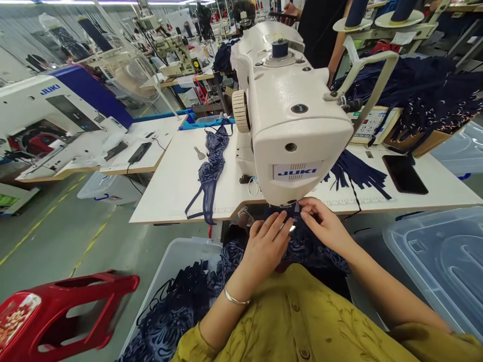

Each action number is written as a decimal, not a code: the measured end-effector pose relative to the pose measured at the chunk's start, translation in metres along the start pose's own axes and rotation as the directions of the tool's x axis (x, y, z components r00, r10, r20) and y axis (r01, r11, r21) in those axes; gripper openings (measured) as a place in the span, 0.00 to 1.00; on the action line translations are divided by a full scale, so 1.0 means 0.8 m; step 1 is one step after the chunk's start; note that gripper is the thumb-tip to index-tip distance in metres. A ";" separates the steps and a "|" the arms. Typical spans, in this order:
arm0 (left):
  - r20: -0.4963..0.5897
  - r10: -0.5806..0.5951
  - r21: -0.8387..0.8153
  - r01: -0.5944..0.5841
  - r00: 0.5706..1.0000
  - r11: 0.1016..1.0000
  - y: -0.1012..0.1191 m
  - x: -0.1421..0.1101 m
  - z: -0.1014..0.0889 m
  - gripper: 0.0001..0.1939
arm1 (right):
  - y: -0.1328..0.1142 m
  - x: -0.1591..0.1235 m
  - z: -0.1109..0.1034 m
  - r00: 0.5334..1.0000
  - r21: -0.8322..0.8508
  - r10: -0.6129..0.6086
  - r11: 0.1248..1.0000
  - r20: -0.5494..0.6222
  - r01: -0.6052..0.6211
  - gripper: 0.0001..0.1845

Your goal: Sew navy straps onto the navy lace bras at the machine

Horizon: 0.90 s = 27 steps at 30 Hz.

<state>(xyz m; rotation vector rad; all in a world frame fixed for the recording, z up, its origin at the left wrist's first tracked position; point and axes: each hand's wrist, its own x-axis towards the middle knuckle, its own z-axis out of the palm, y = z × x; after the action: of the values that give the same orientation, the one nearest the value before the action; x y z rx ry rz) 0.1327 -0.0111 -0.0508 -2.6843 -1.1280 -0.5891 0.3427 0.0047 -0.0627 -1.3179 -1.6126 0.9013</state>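
Just below the head of the white JUKI sewing machine [298, 136], both hands are at a navy patterned bra [302, 241], whose part under the needle is mostly hidden. My left hand [266, 241] lies over the cloth with its fingers stretched out. Close to the needle area, my right hand [322, 223] has thumb and forefinger pinched on the bra's edge. Another navy bra [213, 166] lies on the white table to the left of the machine. A bundle of navy straps [356, 173] rests on the right side.
A clear bin [177, 246] of navy bras stands at my left, near a red stool [75, 306]. Lidded plastic boxes [441, 261] are at my right. A black phone [405, 173] lies on the tabletop. Behind the machine stands a person [320, 35] in black.
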 end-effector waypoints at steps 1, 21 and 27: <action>-0.009 -0.013 0.004 0.013 1.000 1.000 0.002 0.000 0.001 0.21 | -0.001 0.001 0.001 1.000 -0.014 -0.006 1.000 0.002 0.006 0.16; -0.061 -0.133 0.162 0.141 0.989 0.977 0.017 -0.006 0.019 0.24 | 0.006 0.037 0.006 0.975 -0.229 -0.208 0.948 0.082 0.221 0.19; -0.053 -0.151 0.152 0.158 0.987 0.976 0.019 -0.006 0.021 0.25 | 0.002 0.040 0.004 0.974 -0.182 -0.194 0.960 0.121 0.214 0.18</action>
<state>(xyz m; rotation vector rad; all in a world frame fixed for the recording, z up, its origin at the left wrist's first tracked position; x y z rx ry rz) 0.1455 -0.0196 -0.0680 -2.4581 -1.3220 -0.5518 0.3376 0.0361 -0.0604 -1.2228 -1.9174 0.7097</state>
